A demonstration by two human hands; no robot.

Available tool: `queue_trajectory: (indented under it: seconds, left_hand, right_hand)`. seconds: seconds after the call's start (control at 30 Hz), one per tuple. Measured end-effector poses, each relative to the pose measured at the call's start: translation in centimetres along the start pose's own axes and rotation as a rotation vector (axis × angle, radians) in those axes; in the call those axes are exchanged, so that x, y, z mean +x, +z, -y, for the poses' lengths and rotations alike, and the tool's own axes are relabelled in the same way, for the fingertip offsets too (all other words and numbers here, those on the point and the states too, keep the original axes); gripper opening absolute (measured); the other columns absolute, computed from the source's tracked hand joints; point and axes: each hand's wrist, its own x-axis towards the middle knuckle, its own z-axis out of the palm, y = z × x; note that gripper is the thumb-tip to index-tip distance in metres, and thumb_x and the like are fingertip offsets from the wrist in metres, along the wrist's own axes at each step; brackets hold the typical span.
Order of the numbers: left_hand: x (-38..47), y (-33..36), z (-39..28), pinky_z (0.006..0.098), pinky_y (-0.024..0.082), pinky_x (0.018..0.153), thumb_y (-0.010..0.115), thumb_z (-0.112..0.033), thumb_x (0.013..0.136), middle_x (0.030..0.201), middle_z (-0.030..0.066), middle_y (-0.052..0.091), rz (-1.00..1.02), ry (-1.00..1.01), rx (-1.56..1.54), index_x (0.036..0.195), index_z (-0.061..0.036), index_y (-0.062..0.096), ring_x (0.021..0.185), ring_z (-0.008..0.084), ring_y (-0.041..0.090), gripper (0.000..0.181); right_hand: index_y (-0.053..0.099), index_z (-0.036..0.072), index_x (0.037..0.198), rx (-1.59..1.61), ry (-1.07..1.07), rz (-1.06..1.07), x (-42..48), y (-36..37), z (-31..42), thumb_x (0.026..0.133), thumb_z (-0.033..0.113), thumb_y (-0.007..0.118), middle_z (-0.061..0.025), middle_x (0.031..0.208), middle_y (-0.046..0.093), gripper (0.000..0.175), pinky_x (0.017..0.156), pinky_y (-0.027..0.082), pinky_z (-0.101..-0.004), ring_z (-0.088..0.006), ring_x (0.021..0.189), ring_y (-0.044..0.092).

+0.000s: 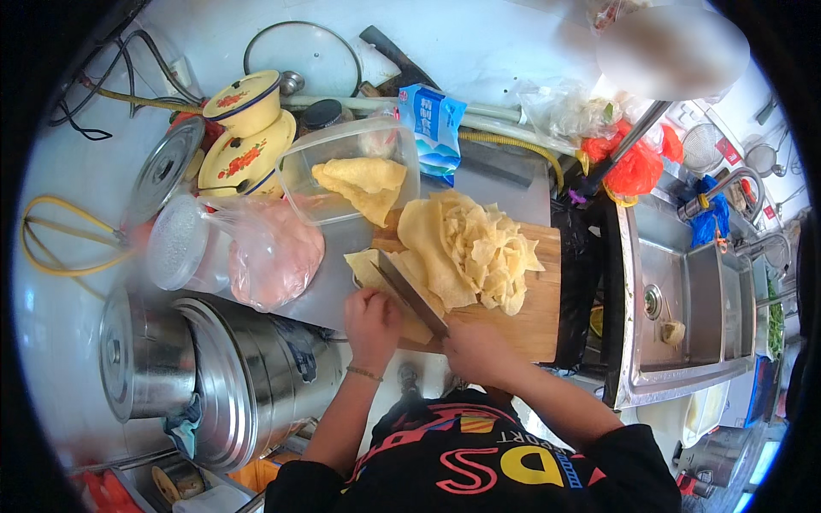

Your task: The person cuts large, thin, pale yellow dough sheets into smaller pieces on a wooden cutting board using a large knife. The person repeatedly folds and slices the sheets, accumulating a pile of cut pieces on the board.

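My right hand grips a kitchen knife with a broad, dark blade, which lies slanted across thin yellow sheets that look like tofu skin. Just left of the blade, my left hand has its fingers curled down on the sheets. Beneath them is a wooden cutting board. Beyond the knife, a heap of cut yellow pieces rests against a larger folded sheet. More folded sheet hangs over the near rim of a clear plastic container.
A bag of pink meat and a lidded plastic tub stand left. Behind are yellow enamel pots and a blue packet. Large metal pots crowd the lower left. At right is a steel sink with a tap.
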Motion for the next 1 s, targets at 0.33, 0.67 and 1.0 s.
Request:
queue_trajectory:
  seconds: [0.33,0.67,1.0]
  left_hand:
    - [1.9,1.1,-2.1,0.0470,0.040,0.091,0.073,-0.028,0.074,0.112,0.0214,0.054,0.052,-0.249,0.185,0.116,0.0005,0.053,0.106,0.0388,0.048,0.055]
    - [5.1,4.1,-5.6,0.0468,0.038,0.096,0.073,-0.029,0.075,0.115,0.0233,0.051,0.168,-0.286,0.195,0.130,-0.0014,0.044,0.112,0.0398,0.045,0.068]
    - [6.0,4.7,-4.2,0.0394,0.048,0.087,0.059,0.004,0.073,0.112,0.0189,0.057,0.251,-0.329,-0.330,0.128,-0.0044,0.045,0.103,0.0340,0.058,0.057]
  right_hand:
    - [0.061,-0.003,0.094,0.283,0.225,-0.068,-4.7,-1.1,-5.6,0.091,0.030,0.051,-0.0282,0.086,0.064,0.034,0.077,0.048,-0.0505,-0.0446,0.085,0.062]
    - [0.065,-0.001,0.093,0.270,0.264,-0.072,-4.3,-1.3,-7.7,0.089,0.035,0.053,-0.0285,0.087,0.064,0.038,0.079,0.048,-0.0511,-0.0440,0.087,0.063]
    - [0.063,-0.001,0.097,0.245,0.217,-0.146,-3.8,-0.6,-8.4,0.088,0.036,0.054,-0.0283,0.092,0.064,0.039,0.083,0.048,-0.0506,-0.0437,0.091,0.062]
